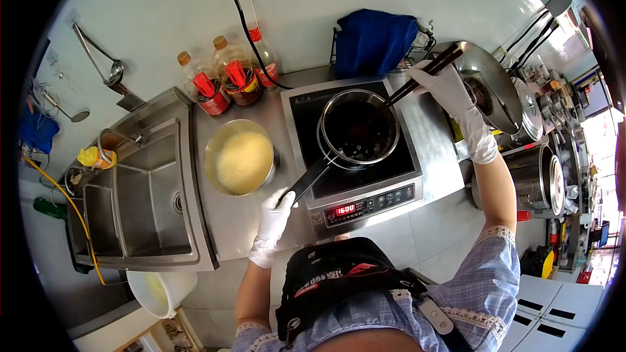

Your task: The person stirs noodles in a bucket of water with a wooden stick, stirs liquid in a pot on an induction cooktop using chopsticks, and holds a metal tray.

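Note:
My left hand (272, 225), in a white glove, is closed around the black handle (306, 182) of a saucepan. The saucepan (360, 126) sits on the black induction cooktop (313, 114) and holds dark liquid with bubbles near its edge. Gripped in my gloved right hand (450, 98) are dark chopsticks (417, 81), which slant down to the pan's upper right rim; their tips are hard to make out against the dark liquid. A metal bowl of pale yellow, frothy liquid (244, 161) stands left of the cooktop. The cooktop's red display (345, 210) reads 1600.
Sauce bottles (236, 78) stand behind the bowl, and a black cable hangs beside them. A blue cloth (373, 42) is behind the cooktop. The sink (153, 189) lies at left. On the right are a wok (502, 85) and a large pot (531, 179).

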{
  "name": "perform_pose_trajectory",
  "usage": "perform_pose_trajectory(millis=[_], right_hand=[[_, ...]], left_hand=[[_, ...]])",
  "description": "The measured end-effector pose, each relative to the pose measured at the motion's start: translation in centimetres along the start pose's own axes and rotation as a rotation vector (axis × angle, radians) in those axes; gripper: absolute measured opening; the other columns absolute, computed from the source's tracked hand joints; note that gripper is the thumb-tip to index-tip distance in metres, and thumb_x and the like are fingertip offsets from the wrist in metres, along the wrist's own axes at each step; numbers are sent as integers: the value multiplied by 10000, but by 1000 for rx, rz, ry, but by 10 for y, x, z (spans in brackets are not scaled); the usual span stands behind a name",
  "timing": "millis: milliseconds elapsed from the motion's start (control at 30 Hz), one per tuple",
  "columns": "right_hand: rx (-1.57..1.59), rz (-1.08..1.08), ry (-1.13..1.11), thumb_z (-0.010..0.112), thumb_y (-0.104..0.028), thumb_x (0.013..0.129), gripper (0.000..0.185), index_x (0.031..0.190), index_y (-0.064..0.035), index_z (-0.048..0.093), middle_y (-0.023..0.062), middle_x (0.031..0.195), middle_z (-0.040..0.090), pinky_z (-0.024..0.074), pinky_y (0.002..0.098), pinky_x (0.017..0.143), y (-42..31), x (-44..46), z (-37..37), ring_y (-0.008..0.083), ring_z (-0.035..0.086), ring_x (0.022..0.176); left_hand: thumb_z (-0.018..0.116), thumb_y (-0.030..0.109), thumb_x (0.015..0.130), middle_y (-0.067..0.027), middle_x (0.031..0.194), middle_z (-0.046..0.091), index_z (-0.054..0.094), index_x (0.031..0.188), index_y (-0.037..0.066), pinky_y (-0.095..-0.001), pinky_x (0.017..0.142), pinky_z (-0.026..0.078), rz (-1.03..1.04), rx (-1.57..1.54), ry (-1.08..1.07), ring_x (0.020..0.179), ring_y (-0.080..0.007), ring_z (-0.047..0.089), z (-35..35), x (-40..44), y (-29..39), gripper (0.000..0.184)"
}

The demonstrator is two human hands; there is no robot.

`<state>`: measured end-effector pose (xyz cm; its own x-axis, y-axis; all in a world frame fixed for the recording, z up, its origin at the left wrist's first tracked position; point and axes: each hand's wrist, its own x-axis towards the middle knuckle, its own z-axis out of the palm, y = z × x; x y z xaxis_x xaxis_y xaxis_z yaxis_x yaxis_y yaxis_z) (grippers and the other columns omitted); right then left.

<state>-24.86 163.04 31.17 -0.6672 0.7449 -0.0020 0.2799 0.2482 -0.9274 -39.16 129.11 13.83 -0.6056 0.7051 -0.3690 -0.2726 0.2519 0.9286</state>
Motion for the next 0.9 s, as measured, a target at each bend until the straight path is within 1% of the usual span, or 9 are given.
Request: perform_pose_trajectory(millis=[200,267,367,467,667,700,767,833,900], right_hand=[[-6,23,6,582,-122,762,144,775,21,599,45,727,591,487,207,567,5,4,-2,103,572,655],[-8,14,-3,577,-121,766,141,773,19,599,46,730,592,490,211,565,6,5,-2,103,574,663],[1,14,-3,576,-122,767,140,765,17,597,48,732,593,493,216,563,4,5,-1,107,577,670],[31,12,20,595,-101,746,109,734,7,598,41,681,590,471,207,549,4,6,0,109,580,614],[47,2,24,592,-98,751,105,729,4,595,44,685,588,469,206,538,5,7,0,108,578,603],[48,1,24,592,-98,751,105,729,4,595,44,685,588,469,206,538,6,8,-1,108,578,603],[4,23,-7,566,-135,778,148,771,10,593,46,743,591,499,218,581,6,8,-2,110,578,674],[3,19,-6,566,-137,778,148,771,8,594,45,739,591,499,216,575,6,7,-2,108,578,669],[1,15,-3,566,-139,779,147,771,5,595,44,736,591,498,214,569,6,7,-3,106,577,663]], left_hand=[[541,182,850,32,684,538,576,1008,12,-150,456,304,-25,-33,-4,514,-14,385,-2,-3,0,235],[515,222,869,14,705,545,577,1002,15,-155,464,321,-24,-80,83,520,-25,422,-5,-4,-6,254],[482,253,887,1,716,549,577,1001,12,-161,472,334,-15,-173,129,533,-36,448,-14,-11,-12,283],[461,253,897,-10,725,565,575,1000,2,-169,470,344,3,-145,189,538,-45,458,-25,-22,-24,294],[448,212,896,-28,731,587,580,989,18,-177,460,343,35,-61,244,522,-46,450,-45,-54,-51,252],[447,205,894,-28,727,586,580,984,18,-181,460,345,1,-68,269,520,-48,448,-48,-57,-57,247],[446,199,891,-28,723,585,580,979,17,-185,459,346,-33,-76,295,518,-50,447,-53,-65,-67,243],[447,211,888,-31,722,584,578,973,14,-189,463,352,-104,-90,328,526,-54,450,-57,-71,-73,251],[451,219,886,-35,720,583,577,973,11,-190,465,355,-118,-76,343,528,-57,452,-59,-75,-78,258]])
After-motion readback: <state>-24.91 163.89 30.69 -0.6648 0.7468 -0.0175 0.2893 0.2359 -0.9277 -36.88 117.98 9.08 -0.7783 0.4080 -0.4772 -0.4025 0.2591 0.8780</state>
